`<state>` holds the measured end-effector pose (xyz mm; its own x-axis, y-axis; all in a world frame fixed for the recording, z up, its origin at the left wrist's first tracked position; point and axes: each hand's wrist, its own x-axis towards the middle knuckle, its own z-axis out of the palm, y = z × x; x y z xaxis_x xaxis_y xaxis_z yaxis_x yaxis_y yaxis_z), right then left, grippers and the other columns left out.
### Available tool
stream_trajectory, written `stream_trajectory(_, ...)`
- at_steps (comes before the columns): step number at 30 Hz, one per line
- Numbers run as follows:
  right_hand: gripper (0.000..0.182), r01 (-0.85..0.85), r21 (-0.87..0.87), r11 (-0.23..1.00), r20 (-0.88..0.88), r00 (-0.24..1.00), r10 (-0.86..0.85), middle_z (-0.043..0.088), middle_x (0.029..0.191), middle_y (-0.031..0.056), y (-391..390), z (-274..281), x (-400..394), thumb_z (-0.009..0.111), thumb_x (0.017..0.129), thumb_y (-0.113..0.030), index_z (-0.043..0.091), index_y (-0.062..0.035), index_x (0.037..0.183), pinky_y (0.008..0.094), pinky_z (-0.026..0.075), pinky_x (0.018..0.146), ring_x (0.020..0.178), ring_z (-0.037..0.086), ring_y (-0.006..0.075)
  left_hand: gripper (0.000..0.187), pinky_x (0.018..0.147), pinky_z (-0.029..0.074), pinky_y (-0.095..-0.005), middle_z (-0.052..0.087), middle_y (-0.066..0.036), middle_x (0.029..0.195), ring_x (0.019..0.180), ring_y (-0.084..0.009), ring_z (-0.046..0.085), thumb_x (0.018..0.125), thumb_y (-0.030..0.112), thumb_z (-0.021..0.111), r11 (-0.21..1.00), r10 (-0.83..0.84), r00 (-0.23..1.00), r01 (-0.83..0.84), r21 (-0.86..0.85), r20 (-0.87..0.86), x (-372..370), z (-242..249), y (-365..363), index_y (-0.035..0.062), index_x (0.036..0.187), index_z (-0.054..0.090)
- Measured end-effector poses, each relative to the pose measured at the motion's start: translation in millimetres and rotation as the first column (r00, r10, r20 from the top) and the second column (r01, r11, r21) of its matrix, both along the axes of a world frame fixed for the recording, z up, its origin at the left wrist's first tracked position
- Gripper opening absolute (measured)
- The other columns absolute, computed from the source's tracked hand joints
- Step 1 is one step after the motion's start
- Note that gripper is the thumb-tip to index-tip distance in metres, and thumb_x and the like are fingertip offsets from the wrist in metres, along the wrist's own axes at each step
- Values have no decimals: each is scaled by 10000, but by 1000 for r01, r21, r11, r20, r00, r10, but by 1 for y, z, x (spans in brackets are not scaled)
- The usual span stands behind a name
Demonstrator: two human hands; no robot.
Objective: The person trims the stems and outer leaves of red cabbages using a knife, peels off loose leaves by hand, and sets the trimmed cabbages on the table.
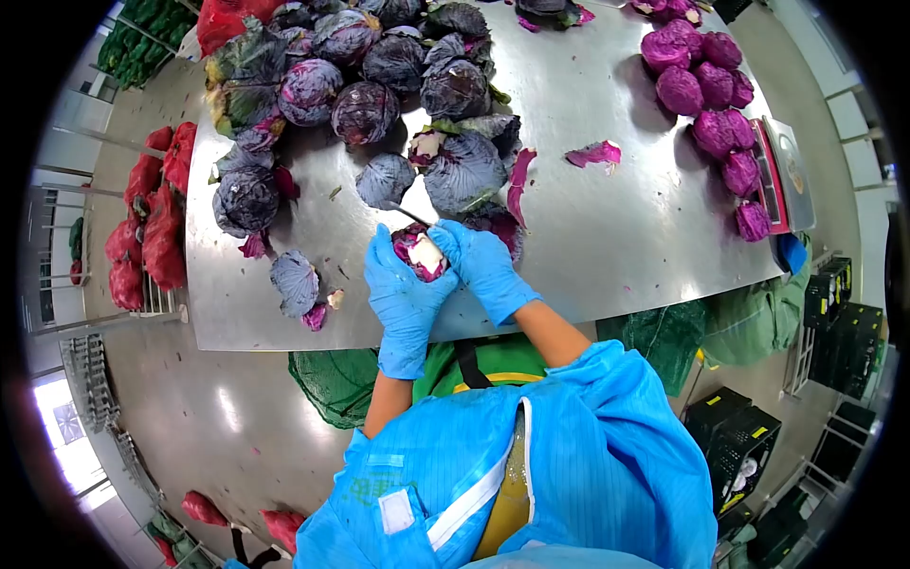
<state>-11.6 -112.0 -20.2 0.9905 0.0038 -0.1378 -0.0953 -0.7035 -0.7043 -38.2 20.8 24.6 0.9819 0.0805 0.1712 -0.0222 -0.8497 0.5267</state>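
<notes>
A red cabbage (pixel 409 243) with its pale cut stem end facing up rests in my left hand (pixel 401 296), whose blue-gloved fingers curl round its left side. My right hand (pixel 482 268), also gloved in blue, is closed on a knife (pixel 413 217) and lies against the cabbage's right side. The knife's thin blade points up and left; its handle is hidden in the glove. Just beyond the hands lie a loose outer leaf (pixel 386 180) and a cabbage with a pale stem (pixel 464 172). Dark leaves (pixel 500 224) lie close to my right hand.
Untrimmed dark cabbages (pixel 365 112) crowd the far left of the metal table (pixel 588 237). Trimmed purple cabbages (pixel 680 90) are grouped at the right, by a red-edged scale (pixel 787 180). Leaf scraps (pixel 594 155) are scattered about. Red mesh sacks (pixel 163 237) and black crates (pixel 730 446) flank the table.
</notes>
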Motion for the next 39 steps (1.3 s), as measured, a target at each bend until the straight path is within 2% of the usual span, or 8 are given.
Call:
stream_trajectory(4,496,-122,144,982,322,944,70,665,883,194,-2,-17,10,363,933,-552,655,-172,1063,486,504,679,796,641,394,1119,921,439,-422,476,-210,1197,1105,-357,496,491,450,865,999,9,996,-14,46,93,2,-1,-5,-19,1361,341)
stream_trajectory(11,700,210,340,917,-158,974,-164,661,963,208,-22,-15,23,328,896,-652,668,-45,970,469,477,768,878,626,399,1075,956,410,-438,457,-224,1219,1129,-374,475,507,387,864,995,-87,984,95,-43,158,-17,-7,-3,-38,1341,335)
stream_trajectory(18,342,240,620,747,-368,930,8,611,677,98,-26,29,15,721,805,-349,654,-25,892,361,474,569,598,585,182,1112,996,397,-416,421,-211,1277,1131,-336,476,523,390,881,955,-137,982,166,-246,131,-30,-22,34,-23,1386,316)
stream_trajectory(22,322,-146,249,957,251,964,82,657,804,162,0,28,-21,680,818,-371,677,-72,937,358,495,637,690,647,278,1040,1019,393,-378,421,-176,1350,1191,-281,467,590,333,866,869,-67,997,36,-494,-46,-32,-24,60,11,1417,323)
stream_trajectory(28,260,75,467,881,200,962,-188,668,784,121,-27,31,-30,672,850,-287,666,-42,940,356,493,608,663,633,213,892,1031,399,-363,434,-137,1357,1191,-245,484,635,216,833,527,-8,977,-176,-832,-212,-42,-17,69,54,1391,388)
stream_trajectory(31,362,355,516,780,96,881,-464,659,815,105,-71,37,-4,673,847,-331,628,-46,1065,363,492,605,627,601,224,955,1015,418,-356,439,-154,1338,1175,-250,491,593,216,870,568,9,996,-79,-819,-90,-46,-16,66,32,1388,374)
stream_trajectory(33,449,406,92,909,137,899,-416,660,837,119,-79,73,0,680,830,-371,588,-51,1131,365,496,630,663,619,253,1011,1026,399,-379,427,-179,1347,1204,-283,469,585,266,872,775,16,1000,3,-632,25,-42,-15,56,12,1402,333)
stream_trajectory(39,634,-261,82,962,143,958,248,639,1018,165,-21,76,-8,701,721,-536,583,-59,1121,416,491,801,914,636,331,1119,972,426,-425,367,-243,1361,1191,-372,448,520,335,872,977,-185,982,188,-96,44,-19,2,20,-1,1411,284)
